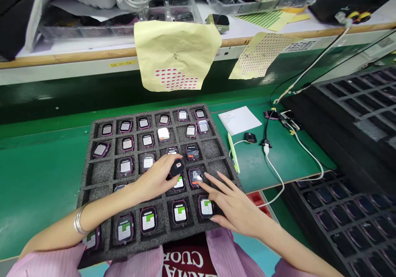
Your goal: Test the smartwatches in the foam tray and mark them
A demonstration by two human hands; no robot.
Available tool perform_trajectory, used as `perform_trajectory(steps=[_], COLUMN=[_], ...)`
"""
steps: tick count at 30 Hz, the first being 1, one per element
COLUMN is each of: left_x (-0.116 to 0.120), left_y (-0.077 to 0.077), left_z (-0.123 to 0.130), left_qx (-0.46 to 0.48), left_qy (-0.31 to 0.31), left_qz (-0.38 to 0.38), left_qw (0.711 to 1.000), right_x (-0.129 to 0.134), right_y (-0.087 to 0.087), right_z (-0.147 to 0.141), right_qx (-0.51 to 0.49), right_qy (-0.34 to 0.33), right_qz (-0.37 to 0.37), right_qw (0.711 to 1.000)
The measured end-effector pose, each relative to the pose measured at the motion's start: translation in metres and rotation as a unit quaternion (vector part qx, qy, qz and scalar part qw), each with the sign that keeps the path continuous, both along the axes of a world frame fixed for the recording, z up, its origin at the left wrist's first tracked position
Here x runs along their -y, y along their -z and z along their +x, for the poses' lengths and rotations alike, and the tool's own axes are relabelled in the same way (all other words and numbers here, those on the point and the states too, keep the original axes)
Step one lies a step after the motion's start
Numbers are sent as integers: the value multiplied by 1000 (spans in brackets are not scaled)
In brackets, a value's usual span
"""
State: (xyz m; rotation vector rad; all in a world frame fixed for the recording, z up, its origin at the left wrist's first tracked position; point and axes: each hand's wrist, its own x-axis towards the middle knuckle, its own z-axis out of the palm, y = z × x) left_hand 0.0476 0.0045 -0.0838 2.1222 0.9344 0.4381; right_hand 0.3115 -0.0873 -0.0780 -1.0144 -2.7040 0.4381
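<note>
A black foam tray (102, 174) with square compartments lies on the green table, holding many smartwatches with lit screens. Between thumb and fingers, my left hand (156, 176) grips a dark-screened smartwatch (177, 167) just above the tray. My right hand (235, 205) has its fingers spread, and the index fingertip is at the lower screen of another smartwatch (194, 175) in its compartment; whether it presses cannot be seen. Below that one sits a smartwatch (206, 206) with a green and white screen. My left forearm partly covers some of the compartments.
Right of the tray are a white paper sheet (239, 120), a light green pen (233, 152), a small black charger (250, 137) and white cables (275, 167). Further trays of watches (355, 215) stand at the right. Yellow sticker sheets (176, 54) hang from the shelf edge.
</note>
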Motion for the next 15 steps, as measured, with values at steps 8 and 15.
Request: perform_trajectory(steps=[8,15], left_x=[1,5], left_y=[2,2], left_z=[1,4], left_qx=[-7,-18], left_qy=[21,26], left_qz=[7,27], left_qw=[1000,999], right_x=[-28,-80], right_y=[-13,23], right_z=[29,70], right_qx=[-53,21], right_qy=[141,305], right_qz=[87,-2], right_qw=[985,952])
